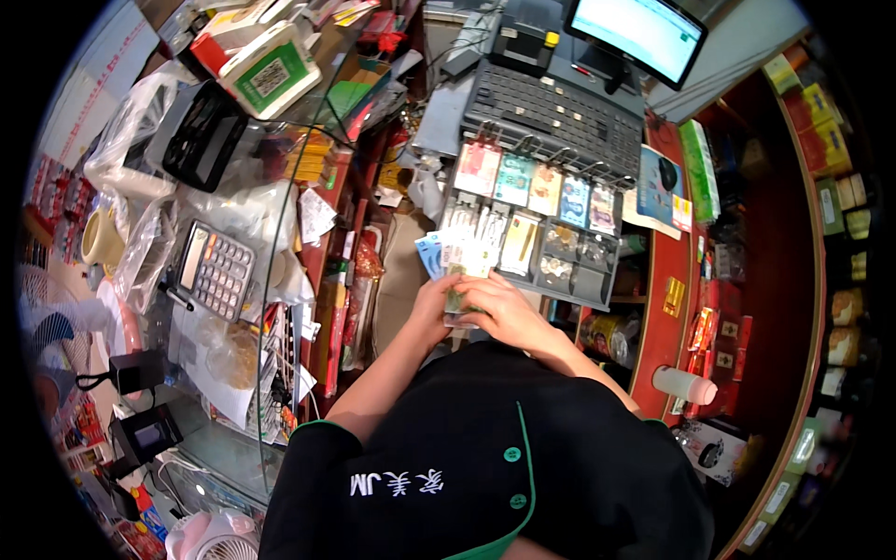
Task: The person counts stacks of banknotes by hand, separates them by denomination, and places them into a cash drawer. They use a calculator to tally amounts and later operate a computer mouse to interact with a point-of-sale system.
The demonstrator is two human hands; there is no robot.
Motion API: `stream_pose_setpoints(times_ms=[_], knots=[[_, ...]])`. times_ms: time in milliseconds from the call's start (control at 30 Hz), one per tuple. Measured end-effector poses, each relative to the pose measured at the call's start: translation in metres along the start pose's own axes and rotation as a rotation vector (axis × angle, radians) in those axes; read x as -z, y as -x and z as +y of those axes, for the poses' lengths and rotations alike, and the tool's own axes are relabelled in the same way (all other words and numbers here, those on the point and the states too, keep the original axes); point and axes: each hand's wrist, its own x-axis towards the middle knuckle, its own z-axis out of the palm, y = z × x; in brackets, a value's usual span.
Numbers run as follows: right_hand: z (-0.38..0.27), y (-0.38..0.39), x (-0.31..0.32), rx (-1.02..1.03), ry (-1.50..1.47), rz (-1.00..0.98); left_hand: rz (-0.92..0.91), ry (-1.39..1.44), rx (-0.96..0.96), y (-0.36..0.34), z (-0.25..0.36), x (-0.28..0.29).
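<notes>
In front of my body, both hands meet at the near left edge of an open cash drawer (597,283). My left hand (435,302) is closed on a small bunch of banknotes (478,255). From the other side, my right hand (507,310) grips the same bunch, its fingers wrapped over the notes. A blue note (429,254) fans out to the left, and a green one shows between my hands. Sorted notes, a red stack (477,168) among them, lie under clips in the drawer's far row. Coins (557,268) fill some nearer compartments. My fingertips are partly hidden.
Beyond the drawer stand a black keyboard (560,117), a monitor (639,35) and a small printer (525,35). A calculator (217,271) lies on the cluttered glass counter to the left. A pink-white bottle (684,385) is at the right, beside shelves of goods.
</notes>
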Motion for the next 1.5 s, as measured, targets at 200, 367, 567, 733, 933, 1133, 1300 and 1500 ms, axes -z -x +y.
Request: stream_pose_setpoints(times_ms=[200, 367, 567, 733, 933, 1133, 1300, 1500], knots=[[0.032, 0.024, 0.031, -0.493, -0.362, 0.459, 0.076, -0.085, 0.006, 0.004, -0.001, -0.014], [0.091, 0.07, 0.057, -0.878, 0.091, 0.401, 0.093, -0.108, 0.041, -0.006, -0.007, -0.006], [0.085, 0.084, 0.026, -0.687, 0.399, 0.3, 0.048, -0.102, 0.074, -0.009, -0.007, -0.021], [0.078, 0.083, 0.019, -0.641, 0.547, 0.262, 0.093, -0.106, 0.078, -0.022, -0.015, -0.021], [0.082, 0.09, 0.024, -0.516, 0.562, 0.197, 0.079, -0.07, 0.122, -0.03, -0.022, -0.019], [0.093, 0.103, 0.021, -0.598, 0.305, 0.376, 0.127, -0.098, 0.132, -0.03, -0.024, -0.021], [0.096, 0.103, 0.017, -0.745, -0.019, 0.67, 0.08, -0.086, 0.147, -0.029, -0.022, -0.014], [0.043, 0.043, 0.021, -0.647, -0.577, 0.52, 0.022, -0.281, 0.129, -0.015, -0.022, -0.034]])
